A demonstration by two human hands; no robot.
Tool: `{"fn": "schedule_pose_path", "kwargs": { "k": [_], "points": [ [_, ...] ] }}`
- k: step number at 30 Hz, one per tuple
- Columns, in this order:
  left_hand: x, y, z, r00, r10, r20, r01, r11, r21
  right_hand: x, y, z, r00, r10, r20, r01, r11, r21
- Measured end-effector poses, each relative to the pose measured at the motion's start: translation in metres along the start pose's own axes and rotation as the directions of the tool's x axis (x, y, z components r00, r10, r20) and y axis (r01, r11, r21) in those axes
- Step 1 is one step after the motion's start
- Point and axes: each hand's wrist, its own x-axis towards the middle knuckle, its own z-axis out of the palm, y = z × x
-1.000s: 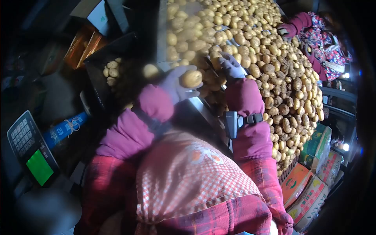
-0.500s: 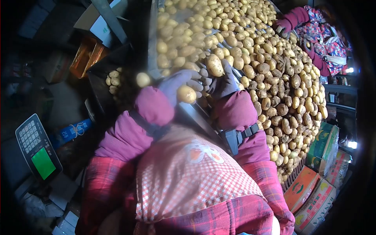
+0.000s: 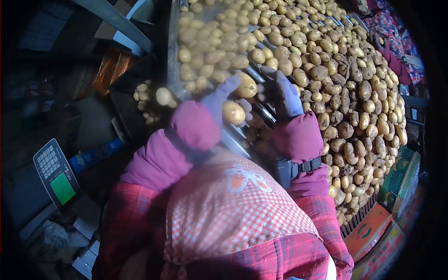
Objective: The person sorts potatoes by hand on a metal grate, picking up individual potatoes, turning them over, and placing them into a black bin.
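Observation:
My left hand (image 3: 218, 101), in a grey-purple glove, is closed around a yellow potato (image 3: 233, 113). A larger potato (image 3: 246, 85) sits against its upper fingers, apparently held by the same hand. To the right, my gloved right hand (image 3: 287, 95) is apart from that potato, its fingers curved and spread over metal rollers (image 3: 263, 112); nothing shows in its grasp, though some fingertips are blurred. Many loose potatoes (image 3: 322, 72) spread out in front of both hands, several of them coated in dark soil.
A pale potato (image 3: 163, 96) is by a dark bin holding more potatoes (image 3: 142, 95) at left. A scale display (image 3: 56, 172) stands further left. Cardboard boxes (image 3: 368, 231) are stacked at lower right. Another person's sleeve (image 3: 396, 65) shows at upper right.
The larger potato has passed from my right hand to my left hand's fingers. My right hand has moved slightly right, away from it. The view has shifted a little.

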Motion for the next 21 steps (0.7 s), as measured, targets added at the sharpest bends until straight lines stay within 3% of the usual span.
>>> {"fn": "schedule_pose_path", "kwargs": {
  "k": [1,2,3,5,6,8,9,10,13,14,16,19,21],
  "points": [
    [0.002,-0.002,-0.002,1.0,-0.031,0.003,0.031,0.999,-0.007,-0.006,-0.002,0.004,0.99,-0.099,0.104,0.106,0.992,-0.071],
    [0.006,-0.012,-0.01,0.956,0.292,0.021,-0.278,0.884,0.376,-0.013,-0.001,0.012,0.959,-0.188,0.211,0.218,0.967,-0.13],
    [0.013,-0.028,-0.022,0.817,0.553,0.163,-0.5,0.54,0.677,-0.006,0.011,0.018,0.909,-0.307,0.283,0.357,0.923,-0.143],
    [0.022,-0.041,-0.031,0.625,0.693,0.358,-0.581,0.107,0.807,0.002,0.024,0.027,0.825,-0.458,0.33,0.535,0.821,-0.2],
    [0.024,-0.041,-0.027,0.636,0.702,0.322,-0.58,0.159,0.799,0.003,0.026,0.03,0.81,-0.495,0.315,0.575,0.775,-0.261],
    [0.023,-0.038,-0.019,0.805,0.584,0.104,-0.512,0.597,0.617,0.0,0.023,0.036,0.814,-0.504,0.29,0.578,0.758,-0.304],
    [0.013,-0.022,-0.003,0.928,0.372,-0.009,-0.347,0.874,0.34,-0.002,0.022,0.039,0.815,-0.509,0.277,0.578,0.749,-0.325],
    [0.007,-0.014,0.007,0.993,0.112,-0.034,-0.112,0.994,0.003,-0.006,0.016,0.042,0.826,-0.506,0.25,0.562,0.78,-0.276],
    [0.014,-0.026,0.005,0.982,0.175,-0.074,-0.174,0.984,0.025,-0.007,0.017,0.043,0.913,-0.383,0.144,0.402,0.904,-0.144],
    [0.013,-0.026,0.001,0.992,0.115,-0.049,-0.114,0.993,0.018,-0.006,0.016,0.041,0.968,-0.203,0.15,0.183,0.974,0.136],
    [0.004,-0.017,0.0,1.0,-0.005,0.003,0.005,1.0,0.008,-0.012,0.015,0.046,0.981,-0.028,0.19,-0.081,0.837,0.541],
    [-0.003,-0.016,0.008,0.994,0.043,-0.096,-0.035,0.996,0.079,-0.006,0.008,0.038,0.98,-0.09,0.177,-0.02,0.843,0.538],
    [-0.009,-0.012,0.012,0.997,0.036,-0.074,-0.03,0.997,0.078,-0.018,-0.005,0.036,0.97,0.027,0.242,-0.135,0.887,0.442]
  ]
}}
